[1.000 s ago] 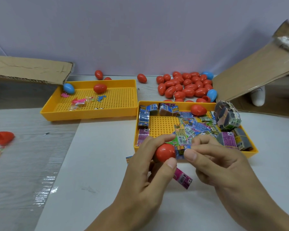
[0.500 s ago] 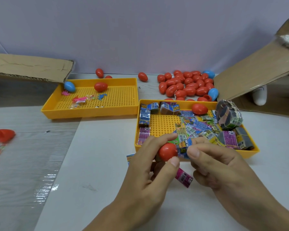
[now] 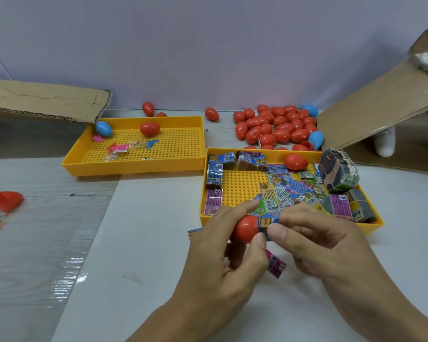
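Label work, by the look of it: the left hand (image 3: pixel 223 262) curls round a red egg (image 3: pixel 245 229), thumb and forefinger clamping it steady so the right hand (image 3: pixel 319 245) can pinch a printed label (image 3: pixel 267 222) against the shell, seemingly to wrap it round. Egg and label are held just above the desk (image 3: pixel 134 243), right at the near edge of the tray (image 3: pixel 203 183) of loose labels, which keeps the next strip in easy reach. A pink label (image 3: pixel 276 266) pokes out below the hands — held or lying there, I can't tell. Further back a second tray (image 3: pixel 134 169) holds a few eggs and bagged toys (image 3: pixel 119 150), and a heap (image 3: pixel 277 127) of mostly red eggs sits near the wall (image 3: pixel 208 45), which is plain and pale lilac. A cardboard flap (image 3: pixel 42 102) juts in on the left, another flap (image 3: pixel 381 114) on the right. The desk top is pale — glossy film (image 3: pixel 47 267) covers its left part.
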The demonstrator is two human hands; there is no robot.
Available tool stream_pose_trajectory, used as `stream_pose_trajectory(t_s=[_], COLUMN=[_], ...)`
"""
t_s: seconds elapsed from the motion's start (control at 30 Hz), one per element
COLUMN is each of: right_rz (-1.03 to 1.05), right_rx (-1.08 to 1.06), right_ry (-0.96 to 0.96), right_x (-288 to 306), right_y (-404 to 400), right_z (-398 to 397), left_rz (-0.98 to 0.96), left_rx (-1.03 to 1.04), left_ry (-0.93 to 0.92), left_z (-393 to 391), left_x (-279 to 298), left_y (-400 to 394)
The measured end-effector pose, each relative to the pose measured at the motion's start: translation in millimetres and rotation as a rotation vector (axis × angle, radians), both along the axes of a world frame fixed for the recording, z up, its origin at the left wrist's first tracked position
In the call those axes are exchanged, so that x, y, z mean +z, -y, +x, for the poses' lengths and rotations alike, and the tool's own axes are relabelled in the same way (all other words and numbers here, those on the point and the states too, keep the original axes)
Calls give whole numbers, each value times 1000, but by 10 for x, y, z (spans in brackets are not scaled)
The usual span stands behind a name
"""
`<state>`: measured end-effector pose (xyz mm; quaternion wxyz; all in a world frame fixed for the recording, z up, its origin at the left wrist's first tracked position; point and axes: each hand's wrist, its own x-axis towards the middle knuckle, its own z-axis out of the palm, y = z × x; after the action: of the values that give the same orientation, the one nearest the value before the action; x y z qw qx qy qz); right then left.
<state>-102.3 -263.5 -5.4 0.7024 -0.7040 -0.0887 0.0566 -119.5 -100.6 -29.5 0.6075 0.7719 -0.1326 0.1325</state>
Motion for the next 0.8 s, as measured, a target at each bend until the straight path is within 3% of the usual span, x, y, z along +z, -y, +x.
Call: stream_pose_trajectory(t_s=[0.3, 0.5, 0.7, 0.8], right_rz=[-42, 53, 157, 87], right_rx=[-112, -66, 29, 6], right_ry=[98, 94, 10, 31], right_x=[17, 73, 113, 118], right_y=[-25, -80, -63, -50], right_z=[-47, -92, -105, -91], left_rz=[154, 301, 223, 160], left_rx=[88, 169, 226, 213], left_ry=[229, 366, 321, 289], left_z=[-28, -3, -4, -4], left_x=[-45, -33, -36, -43], left_y=[55, 37, 29, 27])
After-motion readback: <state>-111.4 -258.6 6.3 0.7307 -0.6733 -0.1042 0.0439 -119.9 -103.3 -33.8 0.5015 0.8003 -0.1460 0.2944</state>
